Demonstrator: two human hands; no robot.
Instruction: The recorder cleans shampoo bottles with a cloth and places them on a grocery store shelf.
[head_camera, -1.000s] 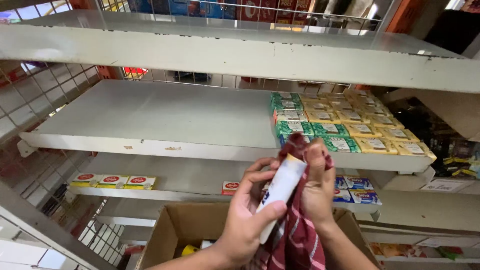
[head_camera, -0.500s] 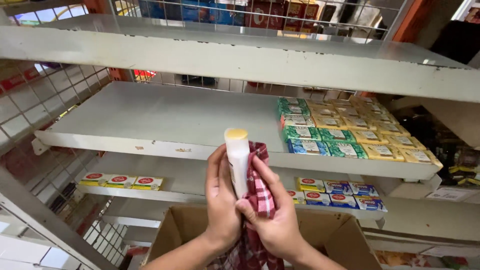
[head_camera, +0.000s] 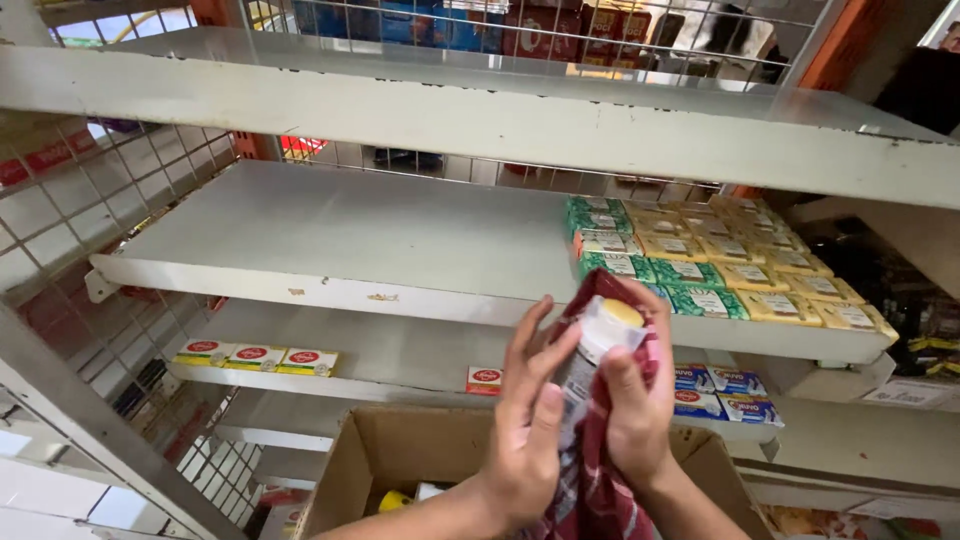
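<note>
One white bottle with a yellow cap (head_camera: 603, 335) is now tilted rightward, where it was upright just before; it is clasped by the left hand (head_camera: 525, 425) and wiped by the right hand (head_camera: 635, 405) through one red checked cloth (head_camera: 600, 470), above one open cardboard box (head_camera: 400, 455). Beyond, three small yellow-and-white packs (head_camera: 252, 357) are lined on the lower shelf (head_camera: 400, 345).

We are seeing green and yellow packets (head_camera: 710, 260) lying beyond the fingertips, and an open cardboard box (head_camera: 390, 465) sitting below them.
</note>
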